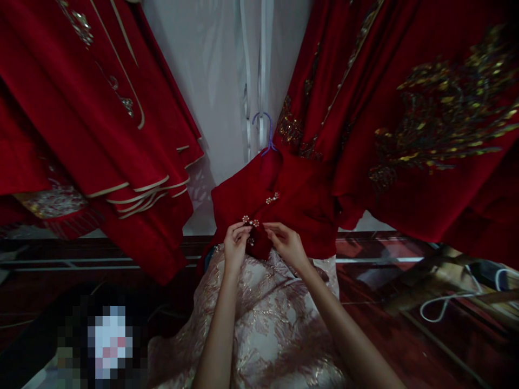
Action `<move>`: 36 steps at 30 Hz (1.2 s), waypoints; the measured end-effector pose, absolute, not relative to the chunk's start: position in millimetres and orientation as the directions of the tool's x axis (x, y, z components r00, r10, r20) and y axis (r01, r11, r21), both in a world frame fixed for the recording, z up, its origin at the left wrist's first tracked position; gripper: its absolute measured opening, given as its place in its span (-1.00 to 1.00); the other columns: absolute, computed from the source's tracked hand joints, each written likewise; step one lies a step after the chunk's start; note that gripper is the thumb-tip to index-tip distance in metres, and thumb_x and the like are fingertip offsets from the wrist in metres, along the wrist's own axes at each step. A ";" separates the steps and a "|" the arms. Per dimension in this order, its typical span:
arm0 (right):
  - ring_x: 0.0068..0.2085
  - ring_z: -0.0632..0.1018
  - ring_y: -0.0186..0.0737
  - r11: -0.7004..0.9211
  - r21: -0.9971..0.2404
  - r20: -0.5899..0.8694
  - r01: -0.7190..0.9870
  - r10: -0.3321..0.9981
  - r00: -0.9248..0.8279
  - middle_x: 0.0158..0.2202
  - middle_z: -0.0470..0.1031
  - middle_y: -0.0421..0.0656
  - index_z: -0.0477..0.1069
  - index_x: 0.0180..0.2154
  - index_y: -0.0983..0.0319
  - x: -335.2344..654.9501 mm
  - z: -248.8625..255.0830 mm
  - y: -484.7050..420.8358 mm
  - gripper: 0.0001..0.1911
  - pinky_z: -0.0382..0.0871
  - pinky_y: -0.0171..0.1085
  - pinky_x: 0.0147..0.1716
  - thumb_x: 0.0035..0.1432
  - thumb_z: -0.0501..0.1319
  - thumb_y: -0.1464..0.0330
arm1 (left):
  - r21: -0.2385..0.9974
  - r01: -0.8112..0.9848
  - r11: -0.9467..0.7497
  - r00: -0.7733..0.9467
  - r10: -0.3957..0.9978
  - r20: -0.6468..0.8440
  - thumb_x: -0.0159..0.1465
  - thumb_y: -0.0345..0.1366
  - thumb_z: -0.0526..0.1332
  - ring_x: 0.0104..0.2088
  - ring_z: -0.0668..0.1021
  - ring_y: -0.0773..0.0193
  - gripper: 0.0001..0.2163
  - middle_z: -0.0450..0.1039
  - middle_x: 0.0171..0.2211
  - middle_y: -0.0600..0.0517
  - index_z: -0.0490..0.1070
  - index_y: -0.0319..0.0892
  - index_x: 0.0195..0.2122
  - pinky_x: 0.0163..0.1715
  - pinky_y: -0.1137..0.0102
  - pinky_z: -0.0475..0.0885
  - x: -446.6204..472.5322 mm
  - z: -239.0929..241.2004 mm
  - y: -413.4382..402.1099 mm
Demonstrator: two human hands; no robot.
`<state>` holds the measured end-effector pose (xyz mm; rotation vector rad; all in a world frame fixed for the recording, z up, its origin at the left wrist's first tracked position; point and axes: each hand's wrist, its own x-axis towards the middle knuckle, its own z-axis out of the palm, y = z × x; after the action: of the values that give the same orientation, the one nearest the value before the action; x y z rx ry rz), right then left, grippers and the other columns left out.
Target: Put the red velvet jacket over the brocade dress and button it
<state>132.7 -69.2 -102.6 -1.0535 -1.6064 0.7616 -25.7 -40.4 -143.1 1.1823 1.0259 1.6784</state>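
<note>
A red garment with a collar hangs on a purple hanger in front of me. Jewelled clasps run down its front: an upper clasp, a middle clasp and a partly covered lower one. My left hand is closed in a pinch on the red cloth, just below the middle clasp's left end. My right hand is closed too, fingertips together just right of that clasp; what they hold is too small to make out. Below hangs a pale, shiny patterned fabric.
Red garments with pale piping hang at the left. More red garments with gold sequins hang at the right. A pale curtain is behind. A blurred-out person is at lower left. A white cord lies at right.
</note>
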 end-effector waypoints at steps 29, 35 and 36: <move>-0.35 0.49 -0.28 0.351 -0.847 0.344 0.400 0.935 -0.092 -0.42 0.43 -0.20 0.28 -0.40 0.20 164.7 -153.7 -78.2 -0.83 0.40 -0.28 -0.28 0.04 0.22 0.26 | 0.705 0.576 -0.414 0.226 0.909 0.349 0.08 -0.50 0.15 -0.36 0.51 0.32 -0.83 0.46 -0.38 0.04 0.44 -0.15 -0.35 -0.32 0.43 0.38 -49.1 -136.3 -60.8; -0.33 0.55 -0.27 0.230 -0.958 0.206 0.173 0.968 -0.146 -0.39 0.52 -0.16 0.37 -0.27 0.25 141.0 -140.7 -77.4 -0.69 0.45 -0.30 -0.30 -0.02 0.28 0.19 | 0.820 0.473 -0.321 0.085 0.944 0.320 -0.01 -0.48 0.20 -0.43 0.53 0.32 -0.85 0.50 -0.45 0.05 0.45 -0.17 -0.40 -0.37 0.44 0.41 -46.6 -136.9 -58.5; -0.32 0.56 -0.27 0.234 -0.958 0.212 0.168 0.967 -0.138 -0.38 0.53 -0.15 0.40 -0.24 0.25 136.1 -139.6 -73.8 -0.67 0.45 -0.29 -0.28 -0.02 0.28 0.19 | 0.851 0.429 -0.303 0.046 0.948 0.314 -0.01 -0.47 0.21 -0.45 0.54 0.32 -0.86 0.50 -0.46 0.05 0.45 -0.18 -0.39 -0.38 0.44 0.43 -45.8 -138.2 -57.3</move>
<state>136.1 -73.8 -139.6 -1.1093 -1.5308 1.0296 -45.8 -57.3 -138.2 1.7799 1.3854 1.2228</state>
